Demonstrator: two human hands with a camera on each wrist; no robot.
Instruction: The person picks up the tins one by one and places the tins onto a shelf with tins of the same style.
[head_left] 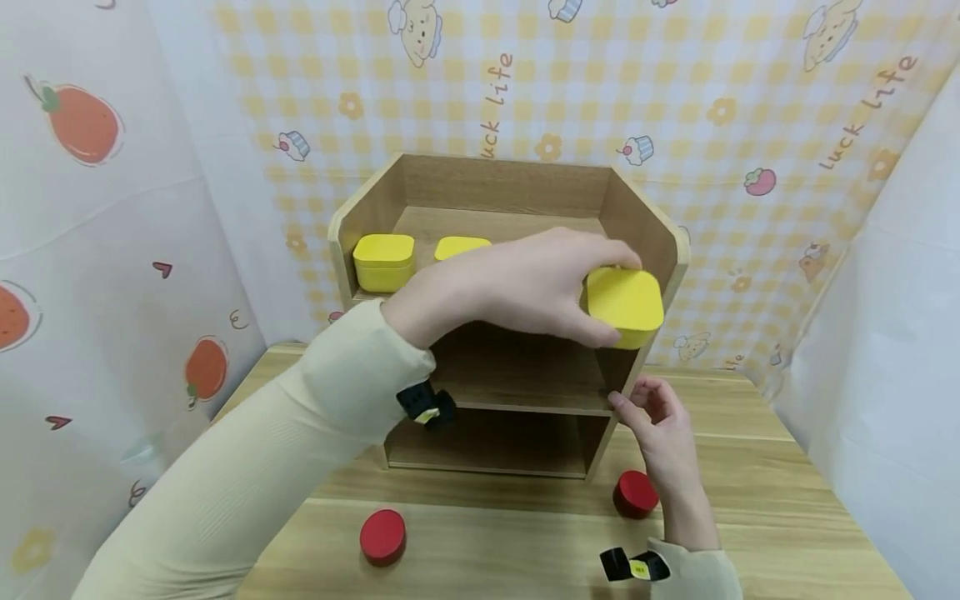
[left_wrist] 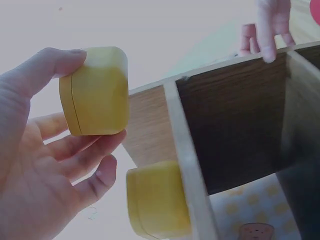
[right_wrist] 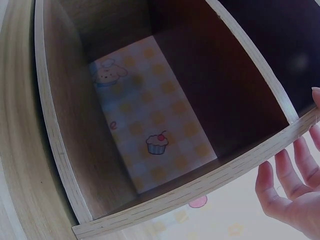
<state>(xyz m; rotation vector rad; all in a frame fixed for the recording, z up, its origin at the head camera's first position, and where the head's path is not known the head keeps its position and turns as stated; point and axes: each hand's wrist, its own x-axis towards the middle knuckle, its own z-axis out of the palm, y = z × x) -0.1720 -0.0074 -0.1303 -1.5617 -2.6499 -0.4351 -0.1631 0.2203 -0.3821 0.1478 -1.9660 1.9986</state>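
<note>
My left hand (head_left: pixel 540 279) pinches a yellow lidded box (head_left: pixel 626 302) between thumb and fingers, in front of the top right of a small wooden shelf (head_left: pixel 517 410). The left wrist view shows the held box (left_wrist: pixel 102 92) in the air, thumb on one side and fingertips on the opposite side. Low on the shelf's right side panel, my right hand (head_left: pixel 663 429) grips the front edge. In the right wrist view the right hand's fingers (right_wrist: pixel 302 165) lie along the panel's outer face, the thumb on the other side.
On the top shelf stand a yellow box (head_left: pixel 384 263) at the left and another yellow box (head_left: pixel 461 247), partly hidden by my left arm. Two red round containers, one left (head_left: pixel 383 537) and one right (head_left: pixel 635 494), lie on the wooden table (head_left: pixel 480 550). Patterned cloth (head_left: pixel 465 100) hangs behind.
</note>
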